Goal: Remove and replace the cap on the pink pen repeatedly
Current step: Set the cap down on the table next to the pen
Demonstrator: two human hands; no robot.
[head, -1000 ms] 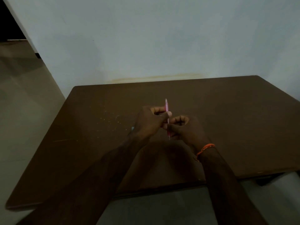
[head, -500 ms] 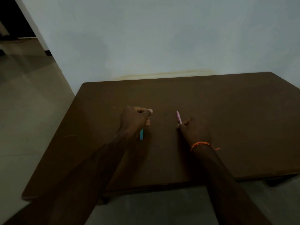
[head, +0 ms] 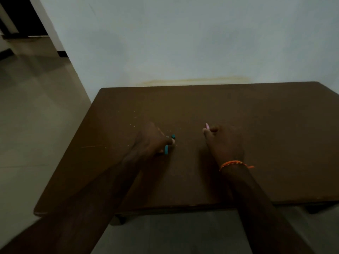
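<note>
My right hand (head: 224, 143) is closed around the pink pen (head: 207, 125). Only the pen's pink end shows, sticking up and to the left above my fingers, and the rest is hidden in my fist. About a hand's width to the left, my left hand (head: 152, 140) rests low on the brown table (head: 266, 143) with its fingers curled. A fingertip lies across a teal pen-like object (head: 166, 149) on the table. I cannot see the pink cap or tell whether my left fingers hold it.
An orange thread band (head: 233, 163) circles my right wrist. Small pale specks (head: 132, 123) dot the table left of my hands. A pale wall stands right behind the table. Tiled floor lies to the left and below the near edge.
A second ago both hands held the pink pen together at the centre. They have since pulled apart, the left going down-left to the teal object and the right keeping the pen.
</note>
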